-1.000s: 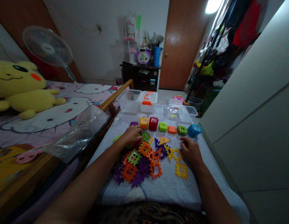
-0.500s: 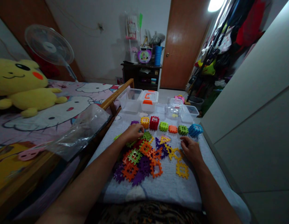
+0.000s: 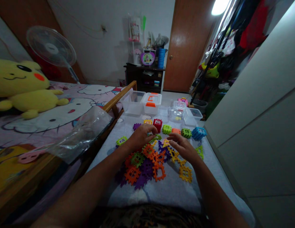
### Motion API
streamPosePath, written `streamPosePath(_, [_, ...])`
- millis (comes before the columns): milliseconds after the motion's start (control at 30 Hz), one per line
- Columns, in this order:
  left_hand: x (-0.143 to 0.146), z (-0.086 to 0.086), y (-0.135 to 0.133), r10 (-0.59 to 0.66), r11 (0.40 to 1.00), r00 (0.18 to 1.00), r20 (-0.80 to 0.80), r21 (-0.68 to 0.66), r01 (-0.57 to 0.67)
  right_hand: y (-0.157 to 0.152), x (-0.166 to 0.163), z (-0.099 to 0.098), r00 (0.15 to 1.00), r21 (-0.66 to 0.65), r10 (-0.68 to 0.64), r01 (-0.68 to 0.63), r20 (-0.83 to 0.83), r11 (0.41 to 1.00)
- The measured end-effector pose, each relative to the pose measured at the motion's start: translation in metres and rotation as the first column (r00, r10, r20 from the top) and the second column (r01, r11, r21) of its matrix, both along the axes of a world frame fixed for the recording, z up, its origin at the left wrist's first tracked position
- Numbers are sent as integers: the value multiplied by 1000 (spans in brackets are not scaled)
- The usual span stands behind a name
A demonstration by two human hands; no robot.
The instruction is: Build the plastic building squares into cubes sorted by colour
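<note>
A heap of flat interlocking plastic tiles (image 3: 147,164), orange, purple, green and yellow, lies on a pale blue mat (image 3: 166,190). My left hand (image 3: 141,136) is lifted over the heap's far edge, fingers pinched on a green tile (image 3: 157,137). My right hand (image 3: 183,146) hovers beside it, fingers spread and empty, above yellow tiles. Behind the hands stands a row of built cubes: a red cube (image 3: 157,124), a green cube (image 3: 166,129), a blue cube (image 3: 198,133). A green tile (image 3: 121,140) lies apart at the left.
Clear plastic boxes (image 3: 151,103) stand at the mat's far end. A bed with a wooden rail (image 3: 116,98), a clear plastic bag (image 3: 83,133) and a yellow plush toy (image 3: 23,88) is at the left. A white cabinet wall (image 3: 257,110) runs along the right.
My left hand has lifted off the heap with a green tile pinched. My right hand has moved left from the mat's right side and spread its fingers beside the left hand.
</note>
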State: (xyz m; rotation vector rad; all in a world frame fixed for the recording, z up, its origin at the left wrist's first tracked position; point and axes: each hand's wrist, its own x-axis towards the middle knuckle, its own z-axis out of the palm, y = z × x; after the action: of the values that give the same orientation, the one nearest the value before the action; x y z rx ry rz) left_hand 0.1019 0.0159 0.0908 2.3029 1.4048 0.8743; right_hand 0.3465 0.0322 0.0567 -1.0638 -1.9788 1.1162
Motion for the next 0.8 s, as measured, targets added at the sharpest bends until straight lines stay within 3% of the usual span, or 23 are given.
streamPosePath(100, [21, -2, -9, -123, 984, 989, -79, 117, 132, 2, -9, -1, 989, -181, 103, -122, -110, 976])
streamPosePath(167, [30, -7, -13, -165, 972, 977, -136, 146, 184, 3, -10, -6, 977, -212, 163, -190, -139, 959])
streamPosePath(400, [36, -24, -16, -166, 969, 969, -181, 150, 194, 0, -8, -14, 972, -106, 214, -224, -94, 969])
streamPosePath(567, [29, -18, -19, -223, 972, 970, -95, 48, 228, 1, -2, -21, 988, -64, 111, -118, -104, 991])
streamPosePath(633, [18, -18, -17, -143, 989, 989, -28, 25, 144, 4, 3, -27, 997, 43, 31, -28, -67, 999])
streamPosePath(700, [4, -21, -10, 40, 999, 999, -21, 5, -40, 7, 8, -34, 999, 135, -39, 40, -10, 990])
streamPosePath(800, [-15, -32, 4, 268, 955, 936, -229, -67, -290, 10, 14, -44, 993, 184, -71, 54, 89, 981])
